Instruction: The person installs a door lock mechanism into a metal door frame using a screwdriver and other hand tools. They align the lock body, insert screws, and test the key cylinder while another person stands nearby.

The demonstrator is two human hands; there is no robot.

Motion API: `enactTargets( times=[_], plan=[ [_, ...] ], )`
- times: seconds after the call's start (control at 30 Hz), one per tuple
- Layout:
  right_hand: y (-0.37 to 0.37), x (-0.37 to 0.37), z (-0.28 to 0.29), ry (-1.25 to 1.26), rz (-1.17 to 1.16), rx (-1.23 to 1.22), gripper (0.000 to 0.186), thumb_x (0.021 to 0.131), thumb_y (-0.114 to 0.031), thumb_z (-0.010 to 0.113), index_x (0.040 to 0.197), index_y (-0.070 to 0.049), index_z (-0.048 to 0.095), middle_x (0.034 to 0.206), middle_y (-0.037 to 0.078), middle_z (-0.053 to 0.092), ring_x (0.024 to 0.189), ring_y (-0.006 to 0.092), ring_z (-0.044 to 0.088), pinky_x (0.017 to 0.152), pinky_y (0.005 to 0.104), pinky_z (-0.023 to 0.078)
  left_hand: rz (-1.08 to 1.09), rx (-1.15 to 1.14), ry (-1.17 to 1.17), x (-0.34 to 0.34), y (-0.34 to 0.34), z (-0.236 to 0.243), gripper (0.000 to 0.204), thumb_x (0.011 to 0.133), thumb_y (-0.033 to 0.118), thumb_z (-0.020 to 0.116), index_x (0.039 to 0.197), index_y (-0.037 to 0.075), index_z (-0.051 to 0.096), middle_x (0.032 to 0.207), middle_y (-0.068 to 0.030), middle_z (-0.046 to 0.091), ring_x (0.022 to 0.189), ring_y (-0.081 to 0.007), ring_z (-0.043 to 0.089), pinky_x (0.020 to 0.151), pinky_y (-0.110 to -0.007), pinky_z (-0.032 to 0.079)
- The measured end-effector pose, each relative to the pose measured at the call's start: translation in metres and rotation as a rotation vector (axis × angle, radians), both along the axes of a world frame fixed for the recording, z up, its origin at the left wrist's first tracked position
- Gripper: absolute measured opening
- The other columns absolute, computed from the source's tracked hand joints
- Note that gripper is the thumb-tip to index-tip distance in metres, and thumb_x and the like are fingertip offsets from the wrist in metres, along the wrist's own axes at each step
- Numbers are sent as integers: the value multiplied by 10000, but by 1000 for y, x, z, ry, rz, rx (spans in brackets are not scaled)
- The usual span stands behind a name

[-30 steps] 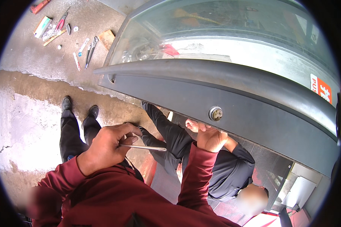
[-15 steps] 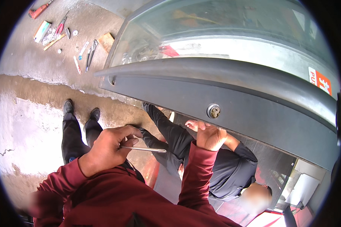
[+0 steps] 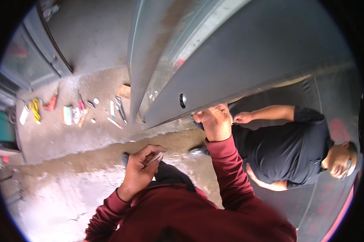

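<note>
My left hand (image 3: 139, 167) is closed in a pinch on a slim silver metal rod (image 3: 153, 159), held in front of my body. My right hand (image 3: 216, 123) has its fingers curled against the near edge of a dark grey door (image 3: 246, 60); the door hides part of the grip. In the door's face, left of that hand, sits a round metal-rimmed lock hole (image 3: 183, 101). A co-worker's hand (image 3: 243, 117) is just right of my right hand, close to the same edge.
The co-worker in a black shirt (image 3: 287, 149) is close on the right. On the concrete floor (image 3: 105, 80) at far left lie black-handled pliers (image 3: 120, 109), red-handled pliers (image 3: 81, 105), a red tool (image 3: 51, 101), a yellow cord (image 3: 35, 109) and a wooden block (image 3: 124, 91).
My view has turned, and the door now slants steeply upward to the right. My left hand still holds the rod, now more foreshortened. My right hand stays at the door's edge.
</note>
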State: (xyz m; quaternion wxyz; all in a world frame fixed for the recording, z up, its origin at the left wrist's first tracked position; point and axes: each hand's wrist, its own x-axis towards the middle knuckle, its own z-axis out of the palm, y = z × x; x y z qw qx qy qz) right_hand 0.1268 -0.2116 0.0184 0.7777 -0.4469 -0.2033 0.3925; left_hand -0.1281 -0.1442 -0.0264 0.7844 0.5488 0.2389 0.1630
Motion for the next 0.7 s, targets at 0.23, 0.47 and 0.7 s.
enactTargets(
  times=[0.23,0.47,0.7],
  plan=[
    [2,7,-7,-60,165,19,176,1014,-112,620,1131,10,672,932,56,667,811,148,628,679,323,513,192,105,36,36,-6,44,289,1038,134,579,1293,2,607,919,-68,658,532,-58,561,417,-185,343],
    [7,18,-20,-55,280,55,285,1017,-104,631,1275,16,660,954,35,676,797,95,618,695,266,545,398,260,46,80,-13,68,384,1038,138,584,1390,-4,524,1008,-90,648,535,-63,548,424,-189,358],
    [12,28,-32,18,335,190,341,985,-44,662,1321,-6,622,1045,42,675,841,69,591,707,238,513,488,391,131,108,-13,80,297,1038,196,581,1269,10,573,882,-82,640,512,-69,500,420,-179,330]
  ],
)
